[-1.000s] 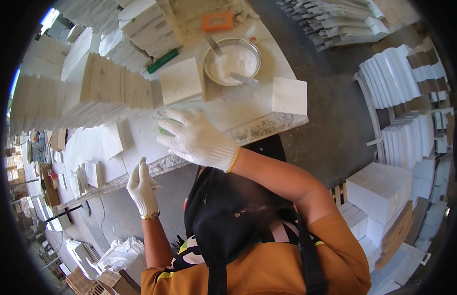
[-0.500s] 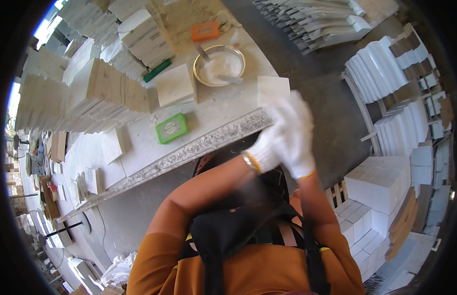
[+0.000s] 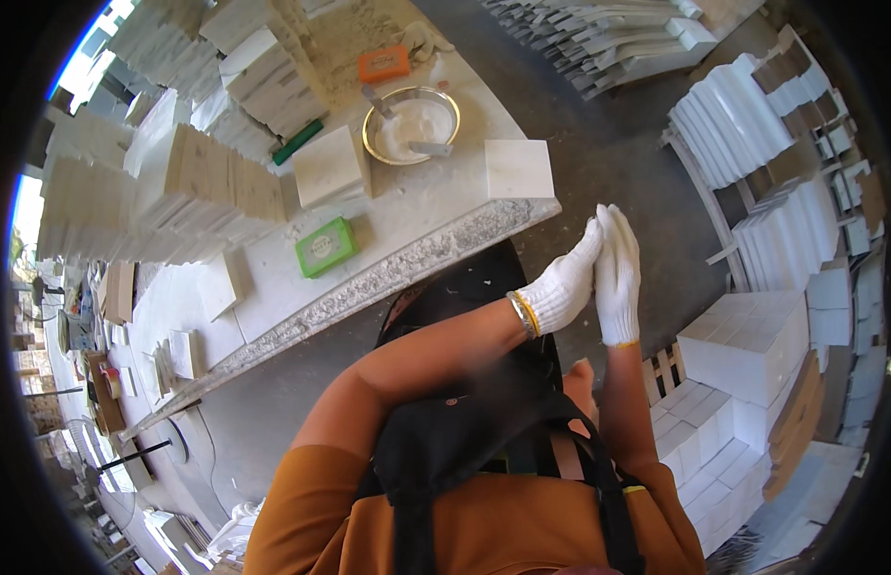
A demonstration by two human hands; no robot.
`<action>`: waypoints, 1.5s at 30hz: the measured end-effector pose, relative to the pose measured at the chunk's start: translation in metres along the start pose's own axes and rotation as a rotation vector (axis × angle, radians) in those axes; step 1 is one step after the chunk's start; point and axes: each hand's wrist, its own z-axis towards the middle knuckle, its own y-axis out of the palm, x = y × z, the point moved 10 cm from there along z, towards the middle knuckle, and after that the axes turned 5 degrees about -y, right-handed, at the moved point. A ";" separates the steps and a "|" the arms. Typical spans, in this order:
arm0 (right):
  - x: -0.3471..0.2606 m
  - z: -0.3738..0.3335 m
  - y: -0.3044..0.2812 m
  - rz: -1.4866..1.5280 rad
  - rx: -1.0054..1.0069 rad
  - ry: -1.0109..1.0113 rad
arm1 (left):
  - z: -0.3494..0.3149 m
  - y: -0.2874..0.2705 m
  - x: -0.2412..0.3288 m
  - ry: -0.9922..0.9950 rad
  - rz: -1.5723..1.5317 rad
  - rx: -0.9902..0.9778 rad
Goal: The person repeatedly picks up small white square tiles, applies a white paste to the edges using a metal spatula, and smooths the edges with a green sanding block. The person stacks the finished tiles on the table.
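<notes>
Both hands wear white knitted gloves and are off the table, beyond its right corner. My left hand (image 3: 563, 285) is open, fingers stretched out, its palm against my right hand. My right hand (image 3: 618, 278) is open too, fingers straight and pointing away from me. Neither hand holds anything. Closest to them on the table is a square white tile (image 3: 519, 170) at the corner. Left of that stands a metal bowl (image 3: 367, 129) of white paste with two flat blades in it. A thicker pale tile stack (image 3: 331, 168) sits beside the bowl.
On the marble table (image 3: 407, 206) are a green box (image 3: 327, 247), an orange box (image 3: 383, 64) and a green bar (image 3: 298, 142). Tall tile stacks (image 3: 201, 187) fill its left side. White blocks (image 3: 742, 335) and stacked slabs (image 3: 721, 125) on pallets stand to the right.
My hands have moved right and slightly down, away from the table corner. Blurred and overlapping before, they now show clearly, palms together with fingers straight. The view has shifted slightly.
</notes>
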 end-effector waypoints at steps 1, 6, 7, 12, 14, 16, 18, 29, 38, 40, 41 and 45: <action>0.016 0.005 0.001 -0.115 0.017 0.004 | -0.008 0.008 0.007 -0.007 -0.001 -0.039; 0.056 0.025 0.007 0.024 0.049 0.137 | -0.071 -0.034 0.050 0.154 0.320 0.180; 0.049 0.033 0.015 0.125 0.020 0.219 | -0.084 -0.045 0.057 0.169 0.330 0.232; 0.055 0.065 0.083 0.249 -0.261 0.363 | -0.134 -0.082 0.079 0.243 0.404 0.405; 0.058 0.079 0.102 0.131 -0.308 0.260 | -0.153 -0.091 0.091 0.281 0.415 0.490; 0.056 0.089 0.112 0.067 -0.316 0.160 | -0.170 -0.100 0.103 0.318 0.481 0.523; 0.055 0.097 0.110 0.056 -0.276 0.067 | -0.181 -0.109 0.107 0.358 0.409 0.534; 0.024 0.107 0.087 0.585 -0.325 0.494 | -0.216 -0.088 0.174 0.586 0.714 0.658; -0.080 0.110 0.117 0.643 -0.780 0.313 | -0.168 -0.079 0.176 0.272 0.516 0.306; -0.093 0.110 0.132 0.691 -0.768 0.198 | -0.164 -0.088 0.160 0.286 0.305 0.281; -0.092 0.107 0.133 0.742 -0.725 0.282 | -0.166 -0.092 0.155 0.303 0.212 0.287; -0.082 0.087 0.155 0.889 -0.702 0.449 | -0.178 -0.110 0.144 0.428 -0.094 0.318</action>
